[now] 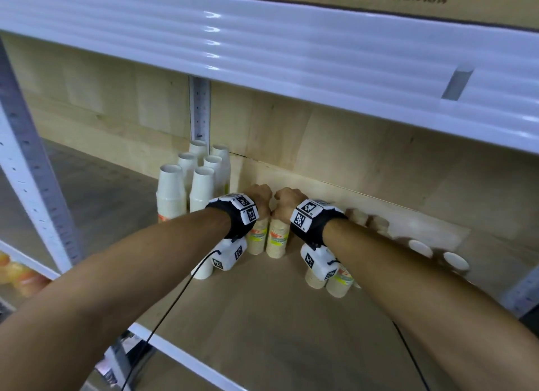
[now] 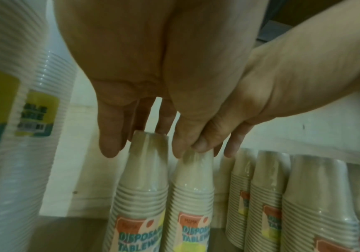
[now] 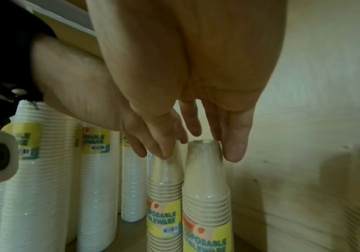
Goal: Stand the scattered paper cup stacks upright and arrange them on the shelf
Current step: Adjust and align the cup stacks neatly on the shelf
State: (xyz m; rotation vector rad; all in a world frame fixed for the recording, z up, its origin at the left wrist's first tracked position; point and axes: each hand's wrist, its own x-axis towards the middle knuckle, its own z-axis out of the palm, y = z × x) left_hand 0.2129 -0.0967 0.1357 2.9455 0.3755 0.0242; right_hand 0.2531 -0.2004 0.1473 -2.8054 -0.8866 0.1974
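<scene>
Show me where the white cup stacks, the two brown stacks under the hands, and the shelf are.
white cup stacks (image 1: 172, 192): head view, side of the front stack.
brown stacks (image 1: 278, 239): head view, label of the right one.
shelf (image 1: 277, 317): head view, bare wooden board.

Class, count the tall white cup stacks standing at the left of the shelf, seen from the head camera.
6, in two rows running back to the wall: front, middle, back. More may be hidden.
</scene>
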